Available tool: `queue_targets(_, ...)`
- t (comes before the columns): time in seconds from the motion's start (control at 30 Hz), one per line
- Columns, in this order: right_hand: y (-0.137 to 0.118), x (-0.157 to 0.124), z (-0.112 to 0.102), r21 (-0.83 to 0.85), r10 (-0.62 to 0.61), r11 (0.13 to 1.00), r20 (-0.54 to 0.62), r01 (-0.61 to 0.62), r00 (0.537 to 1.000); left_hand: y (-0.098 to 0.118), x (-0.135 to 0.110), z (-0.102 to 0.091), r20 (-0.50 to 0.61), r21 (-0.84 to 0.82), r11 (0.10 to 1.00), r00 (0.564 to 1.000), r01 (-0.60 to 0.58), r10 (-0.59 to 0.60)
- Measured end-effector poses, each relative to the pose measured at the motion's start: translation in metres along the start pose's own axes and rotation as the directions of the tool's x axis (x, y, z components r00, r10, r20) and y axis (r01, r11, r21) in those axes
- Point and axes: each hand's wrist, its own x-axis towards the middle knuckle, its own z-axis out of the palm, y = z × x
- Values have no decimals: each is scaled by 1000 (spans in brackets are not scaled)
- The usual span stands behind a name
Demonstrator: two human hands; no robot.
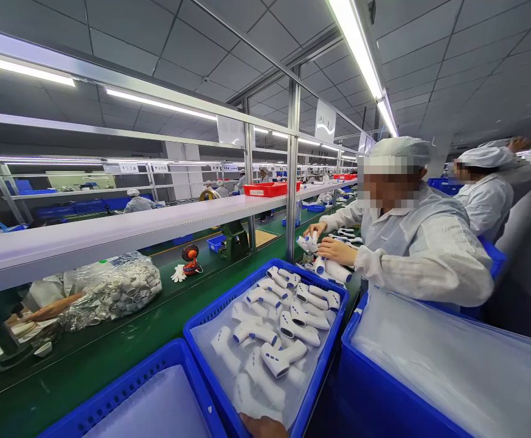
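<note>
Just one hand (263, 427) shows, cut off by the picture's lower edge, and it looks bare.

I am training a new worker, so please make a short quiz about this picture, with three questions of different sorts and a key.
1. True or false: the white thermometers in the blue crate lie on a clear plastic liner.
2. What colour is the tray far along the shelf? A red, B blue, C green.
3. Fill the gap: beside the small orange fan lie white ____.

Key: 1 true; 2 A; 3 gloves.
</note>
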Motion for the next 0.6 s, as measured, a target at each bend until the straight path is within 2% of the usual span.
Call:
queue_targets(0.1,23,2,11,-63,-132,990,-85,127,988,75,68,45,-35,-22,1000,999,-22,22)
queue_targets(0.2,25,-11,32,-103,-208,976,-148,194,967,155,144,100,-100,-38,999,994,-35,31)
queue_targets(0.27,23,-21,39,-120,-243,967,-164,226,956,188,185,132,-158,-33,999,987,-5,-1)
queue_targets(0.3,22,-25,40,-126,-258,963,-165,239,952,195,199,143,-187,-29,999,982,27,-32)
queue_targets(0.37,22,-34,41,-134,-279,957,-161,259,947,188,215,159,-244,-27,995,965,91,-95)
queue_targets(0.43,22,-44,41,-138,-291,953,-156,271,944,164,217,164,-303,-29,988,941,151,-153)
queue_targets(0.53,19,-60,44,-133,-298,951,-142,280,944,124,210,161,-379,-36,976,901,213,-210)
queue_targets(0.6,15,-71,49,-119,-297,952,-125,283,947,109,204,156,-406,-38,971,884,236,-230)
